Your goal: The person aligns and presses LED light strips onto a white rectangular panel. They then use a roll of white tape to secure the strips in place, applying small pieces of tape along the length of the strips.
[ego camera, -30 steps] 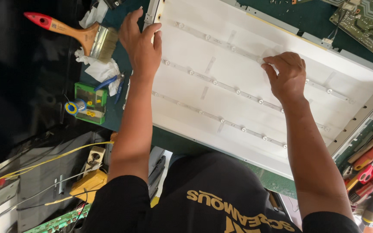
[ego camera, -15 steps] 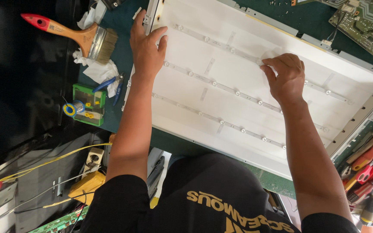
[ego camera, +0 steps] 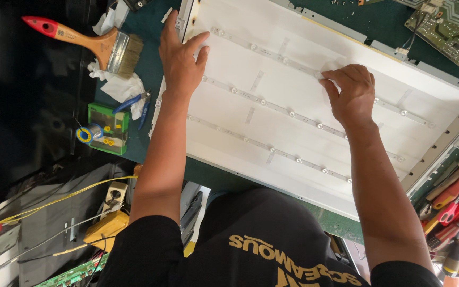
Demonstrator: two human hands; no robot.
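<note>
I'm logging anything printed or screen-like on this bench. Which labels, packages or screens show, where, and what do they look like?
Small square label: on the paintbrush's wooden handle, upper left; white with dark pattern.
Opened display panel: centre, under both hands; white rectangular tray with light strips.
Dark glossy sheet: far left; black, unlit.
No packages visible.

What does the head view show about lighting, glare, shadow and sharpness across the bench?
Head view: the white panel is brightly and evenly lit, near washed out but without hard glare; the left hand and right hand cast only soft shadows on it; the far left of the frame falls into deep dark; the paintbrush and both hands look sharp, with no motion blur.
</note>
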